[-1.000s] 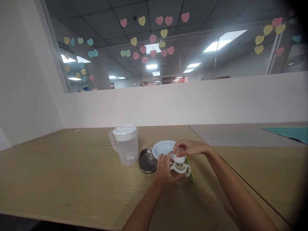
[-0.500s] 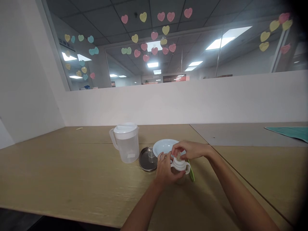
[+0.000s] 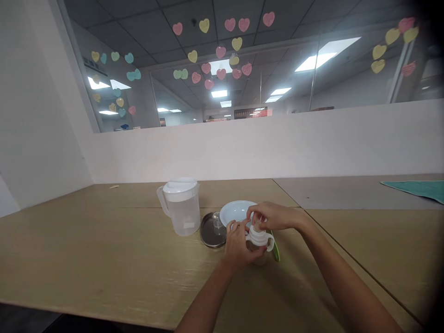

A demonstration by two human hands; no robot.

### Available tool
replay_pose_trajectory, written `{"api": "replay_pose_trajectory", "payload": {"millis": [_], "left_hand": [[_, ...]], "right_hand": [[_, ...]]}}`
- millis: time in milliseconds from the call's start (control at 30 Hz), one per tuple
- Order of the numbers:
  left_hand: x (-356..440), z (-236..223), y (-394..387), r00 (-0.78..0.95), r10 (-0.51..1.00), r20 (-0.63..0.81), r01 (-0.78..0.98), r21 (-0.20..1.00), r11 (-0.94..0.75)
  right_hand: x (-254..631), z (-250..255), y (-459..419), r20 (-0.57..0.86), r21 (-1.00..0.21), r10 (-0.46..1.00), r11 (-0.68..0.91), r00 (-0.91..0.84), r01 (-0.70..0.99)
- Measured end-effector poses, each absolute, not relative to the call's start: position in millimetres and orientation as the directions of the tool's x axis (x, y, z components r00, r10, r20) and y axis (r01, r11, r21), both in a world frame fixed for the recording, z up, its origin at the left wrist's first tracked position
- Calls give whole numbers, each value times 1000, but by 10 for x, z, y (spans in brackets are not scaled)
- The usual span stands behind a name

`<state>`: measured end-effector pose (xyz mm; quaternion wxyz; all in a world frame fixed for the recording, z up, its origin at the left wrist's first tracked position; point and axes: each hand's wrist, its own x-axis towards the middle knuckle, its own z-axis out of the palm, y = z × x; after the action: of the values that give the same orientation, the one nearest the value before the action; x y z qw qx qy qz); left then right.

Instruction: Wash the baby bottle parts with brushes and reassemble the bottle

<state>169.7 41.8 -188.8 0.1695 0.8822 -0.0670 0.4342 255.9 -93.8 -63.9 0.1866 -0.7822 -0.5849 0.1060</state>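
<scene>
A baby bottle (image 3: 258, 237) with a white collar and side handles stands on the table in front of me. My left hand (image 3: 238, 245) is closed round its near left side, the thumb lying across the front below the collar. From above, my right hand (image 3: 274, 215) pinches the pale, see-through teat (image 3: 257, 227) at the top of the bottle; the fingers partly hide it. Right behind both hands is a light blue bowl (image 3: 234, 210). A green strip-like thing (image 3: 276, 253) lies beside the bottle's right handle, mostly hidden.
A round metal tray (image 3: 208, 236) holds a small clear cap (image 3: 217, 223), left of my hands. Farther left stands a translucent lidded pitcher (image 3: 183, 212). A teal cloth (image 3: 419, 189) lies at the far right. Behind the table (image 3: 104, 249) is a white wall with a window above.
My right fingers have shifted slightly at the teat. The left hand and the bottle stay in place; the view has moved a little.
</scene>
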Motion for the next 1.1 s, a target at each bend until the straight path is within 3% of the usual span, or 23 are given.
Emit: {"api": "replay_pose_trajectory", "payload": {"millis": [233, 367, 467, 600, 833, 1000, 1100], "left_hand": [[1717, -1916, 426, 589, 16, 808, -256, 205, -945], [1723, -1924, 441, 604, -2, 797, -272, 204, -940], [1728, -1936, 454, 603, -19, 797, -276, 186, -943], [1730, -1947, 457, 610, -12, 792, -280, 201, -939], [1723, -1934, 456, 607, 15, 795, -255, 212, -943], [1689, -1884, 438, 641, 24, 767, -274, 258, -927], [1687, -1873, 437, 647, 25, 762, -272, 261, -926]], "right_hand": [[2582, -602, -937, 27, -491, 995, -72, 98, 868], [2644, -622, -918, -5, -607, 1000, 5, -10, 795], [2689, -645, -918, -22, -710, 999, 19, -49, 704], [2719, -657, -933, -38, -755, 999, -20, -13, 655], [2697, -649, -920, -34, -769, 999, -28, 2, 639], [2695, -652, -927, 36, -599, 978, -143, 205, 788], [2667, -630, -934, 57, -552, 981, -124, 186, 824]]}}
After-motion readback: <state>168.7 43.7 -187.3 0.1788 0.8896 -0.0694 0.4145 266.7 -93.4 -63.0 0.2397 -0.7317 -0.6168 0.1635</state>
